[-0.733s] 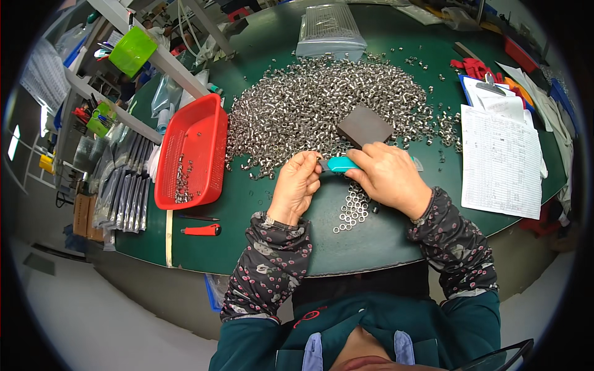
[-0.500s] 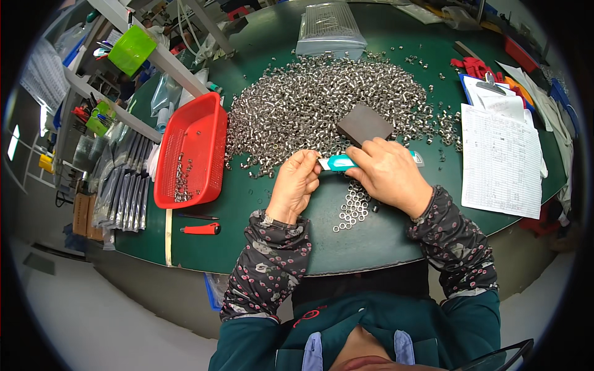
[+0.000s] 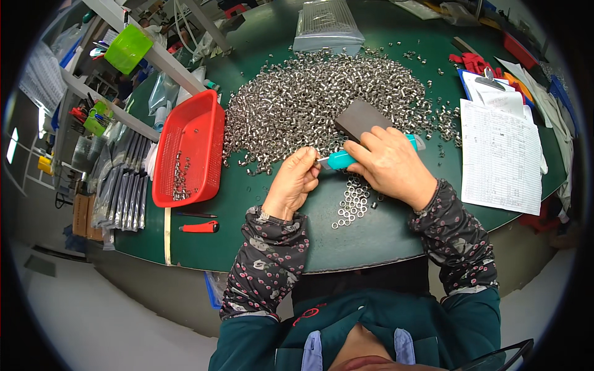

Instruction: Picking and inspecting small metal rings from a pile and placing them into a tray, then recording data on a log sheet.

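Note:
My right hand (image 3: 388, 164) grips a teal-handled tool (image 3: 342, 159) that points left across the green table (image 3: 272, 204). My left hand (image 3: 298, 182) pinches a small metal ring against the tool's tip. Just below the hands lies a small group of sorted metal rings (image 3: 354, 201). Behind them spreads a large heap of loose metal rings (image 3: 309, 108), with a dark grey block (image 3: 360, 118) resting on its near edge, close to my right fingers.
A red basket (image 3: 192, 148) with a few rings stands to the left. A red-handled cutter (image 3: 199, 227) lies near the front edge. Paper sheets and a clipboard (image 3: 498, 148) lie at the right. A clear bag of parts (image 3: 327, 26) is at the back.
Both hands stay in nearly the same spot; the fingers of my left hand have shifted slightly at the tool's tip.

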Tool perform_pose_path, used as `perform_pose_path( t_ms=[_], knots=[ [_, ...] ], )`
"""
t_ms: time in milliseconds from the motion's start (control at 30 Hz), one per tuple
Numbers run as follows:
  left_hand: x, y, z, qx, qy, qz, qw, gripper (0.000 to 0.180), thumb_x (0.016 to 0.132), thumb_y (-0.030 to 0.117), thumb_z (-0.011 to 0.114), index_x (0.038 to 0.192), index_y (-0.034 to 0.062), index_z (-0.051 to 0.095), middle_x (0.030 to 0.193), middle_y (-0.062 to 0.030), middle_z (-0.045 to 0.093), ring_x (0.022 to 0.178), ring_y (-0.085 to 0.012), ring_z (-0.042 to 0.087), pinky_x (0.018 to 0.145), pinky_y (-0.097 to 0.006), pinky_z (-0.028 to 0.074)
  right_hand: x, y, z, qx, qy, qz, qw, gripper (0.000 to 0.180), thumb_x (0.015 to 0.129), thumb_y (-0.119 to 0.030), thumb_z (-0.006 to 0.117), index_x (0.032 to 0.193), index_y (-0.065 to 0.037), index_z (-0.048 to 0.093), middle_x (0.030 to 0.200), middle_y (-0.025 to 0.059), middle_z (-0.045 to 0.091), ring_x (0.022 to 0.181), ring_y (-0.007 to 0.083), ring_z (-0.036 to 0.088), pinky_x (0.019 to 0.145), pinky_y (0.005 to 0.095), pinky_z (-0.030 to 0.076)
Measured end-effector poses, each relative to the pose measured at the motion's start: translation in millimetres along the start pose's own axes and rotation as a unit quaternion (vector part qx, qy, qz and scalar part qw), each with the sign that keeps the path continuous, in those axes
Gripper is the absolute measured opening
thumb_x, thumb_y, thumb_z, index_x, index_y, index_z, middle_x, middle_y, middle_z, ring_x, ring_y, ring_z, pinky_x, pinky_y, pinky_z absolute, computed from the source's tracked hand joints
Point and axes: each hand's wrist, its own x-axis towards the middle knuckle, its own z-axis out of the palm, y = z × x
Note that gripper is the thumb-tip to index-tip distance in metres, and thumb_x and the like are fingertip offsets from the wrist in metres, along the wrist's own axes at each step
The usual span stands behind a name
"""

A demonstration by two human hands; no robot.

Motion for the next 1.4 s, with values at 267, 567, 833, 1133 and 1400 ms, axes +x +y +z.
perform_pose_path(
  t_ms=[267, 567, 833, 1133, 1400],
  knots=[
    [-0.3, 2.2, -6.7, -0.008, -0.068, -0.059, 0.996, 0.02, 0.09, 0.024, 0.047, 0.078, 0.0079, 0.049, 0.063, 0.0015, 0.044, 0.043, -0.0003, 0.027, 0.036, -0.014, 0.02, -0.3, 0.9, -3.5, -0.003, 0.018, -0.024, 1.0, 0.021, 0.067, -0.02, 0.066, 0.081, -0.01, 0.053, 0.07, 0.0032, 0.047, 0.073, 0.0192, 0.048, 0.062, 0.0317, 0.036],
    [1.8, 1.3, -10.4, -0.013, -0.111, -0.106, 0.988, 0.014, 0.088, 0.021, 0.051, 0.081, 0.0087, 0.05, 0.062, 0.0021, 0.044, 0.043, -0.0001, 0.027, 0.035, -0.014, 0.019, 1.9, 4.5, -6.6, -0.038, 0.031, -0.068, 0.996, 0.025, 0.065, -0.018, 0.064, 0.086, -0.01, 0.054, 0.073, 0.0016, 0.047, 0.075, 0.0165, 0.048, 0.066, 0.0304, 0.035],
    [-2.9, 3.2, -2.3, -0.013, -0.088, -0.071, 0.993, 0.016, 0.089, 0.023, 0.049, 0.084, 0.0077, 0.049, 0.063, 0.0022, 0.041, 0.047, -0.0017, 0.027, 0.037, -0.014, 0.02, 4.5, 4.9, -10.8, -0.054, 0.056, -0.08, 0.994, 0.028, 0.068, -0.019, 0.063, 0.094, -0.009, 0.056, 0.072, 0.0022, 0.045, 0.071, 0.0176, 0.047, 0.064, 0.0299, 0.036],
    [0.8, 0.8, -4.0, -0.095, -0.08, 0.073, 0.99, 0.01, 0.088, 0.012, 0.05, 0.097, 0.0087, 0.05, 0.083, -0.0026, 0.053, 0.046, -0.001, 0.029, 0.037, -0.013, 0.022, -2.8, -5.5, -0.8, 0.111, -0.001, 0.106, 0.988, 0.021, 0.078, -0.024, 0.058, 0.091, -0.007, 0.058, 0.071, 0.0084, 0.056, 0.07, 0.0261, 0.057, 0.06, 0.0381, 0.045],
    [2.8, -3.1, -2.6, -0.086, -0.089, 0.092, 0.988, 0.01, 0.088, 0.009, 0.048, 0.098, 0.0083, 0.049, 0.085, -0.0017, 0.055, 0.046, -0.0015, 0.028, 0.037, -0.014, 0.021, -2.6, -6.4, 1.6, 0.148, -0.027, 0.122, 0.981, 0.021, 0.08, -0.025, 0.056, 0.09, -0.007, 0.058, 0.072, 0.01, 0.057, 0.071, 0.0287, 0.057, 0.061, 0.0403, 0.045]
  ],
)
